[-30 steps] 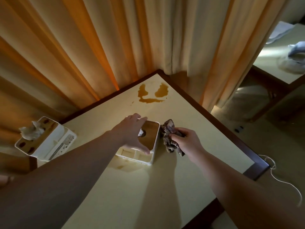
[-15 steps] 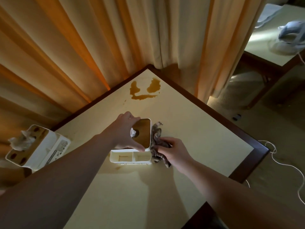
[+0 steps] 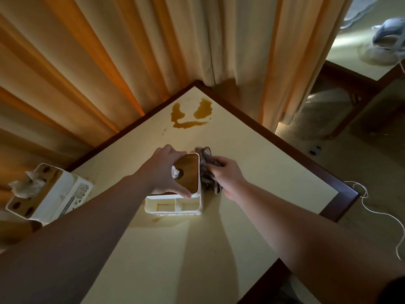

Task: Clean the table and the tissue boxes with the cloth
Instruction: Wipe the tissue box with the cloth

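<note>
Cloth (image 3: 208, 172), dark and crumpled, was bunched in the right hand (image 3: 230, 175), whose fingers curled round it and pressed it against the right side of the box (image 3: 175, 204) near the middle of the desk (image 3: 263, 167). That box was white, with a brown wooden lid (image 3: 188, 173) and open compartments along its near side. A tuft of tissue (image 3: 174, 172) showed at the round hole in the lid. The left hand (image 3: 166, 170) gripped the lid, fingers over its far edge and thumb along its near edge.

A second box (image 3: 50, 194), also white with a brown top, sat at the left edge of the desk, well apart from the first, with a tissue (image 3: 27, 186) standing out of it. Marks on its side were too blurred to read.

A brown spill (image 3: 191, 115) lay near the far corner of the desk, apart from the cloth. Small brown spots sat just left of it.

Curtains (image 3: 109, 51) hung behind the far edges. A white cord (image 3: 372, 207) trailed on the floor past the right corner.
</note>
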A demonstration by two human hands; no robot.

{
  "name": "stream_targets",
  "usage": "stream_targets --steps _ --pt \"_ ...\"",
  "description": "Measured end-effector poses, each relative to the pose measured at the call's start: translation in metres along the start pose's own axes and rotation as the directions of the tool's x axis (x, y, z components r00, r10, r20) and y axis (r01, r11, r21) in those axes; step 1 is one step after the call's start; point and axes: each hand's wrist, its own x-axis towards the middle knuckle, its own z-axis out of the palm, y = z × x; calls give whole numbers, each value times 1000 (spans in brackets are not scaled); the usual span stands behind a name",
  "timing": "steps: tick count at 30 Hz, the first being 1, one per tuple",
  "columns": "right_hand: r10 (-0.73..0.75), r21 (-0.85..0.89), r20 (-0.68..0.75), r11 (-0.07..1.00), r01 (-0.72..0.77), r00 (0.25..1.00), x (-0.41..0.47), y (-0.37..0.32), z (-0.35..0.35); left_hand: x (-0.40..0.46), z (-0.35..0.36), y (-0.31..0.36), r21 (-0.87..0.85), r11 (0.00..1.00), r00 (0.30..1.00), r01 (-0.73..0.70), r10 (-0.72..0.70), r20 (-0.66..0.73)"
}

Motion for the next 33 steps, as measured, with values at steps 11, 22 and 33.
stream_targets --steps 11,22,33 --pt "-16 -219 1 976 16 1000 -37 31 -4 -3 5 -3 -11 1000 1000 24 -24 20" --pt "37 -49 41 998 -35 998 -62 23 -1 -2 8 -8 -37 999 1000 10 -9 15" --pt "-42 -193 -14 980 38 999 -13 5 5 0 10 -10 -15 1000 999 11 -11 34"
